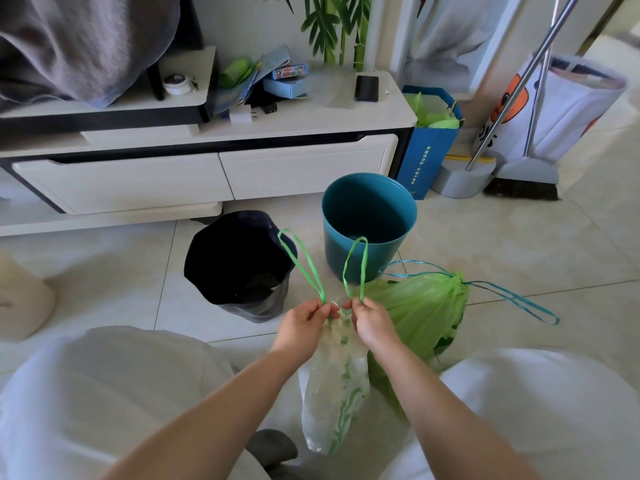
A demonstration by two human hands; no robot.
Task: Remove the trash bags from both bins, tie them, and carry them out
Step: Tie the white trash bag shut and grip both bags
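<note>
White-clad knees point(86, 393) framed the view. Beyond them, a dark bin point(258, 311) and a teal bin point(337, 251) stood before a white cabinet point(138, 181), with a cinched green bag point(422, 306) alongside. The translucent, green-printed white bag point(334, 386) hung gathered at its neck. Just above it, the left hand point(304, 323) and right hand point(372, 322), close together, each pinched a green drawstring loop point(320, 293).

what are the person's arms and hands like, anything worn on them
The left arm and right arm are bare as far as the frame shows, with no sleeves in view. The left hand and right hand wear no gloves, and no watch or bracelet shows at the wrists. White clothing covers the knees.
</note>
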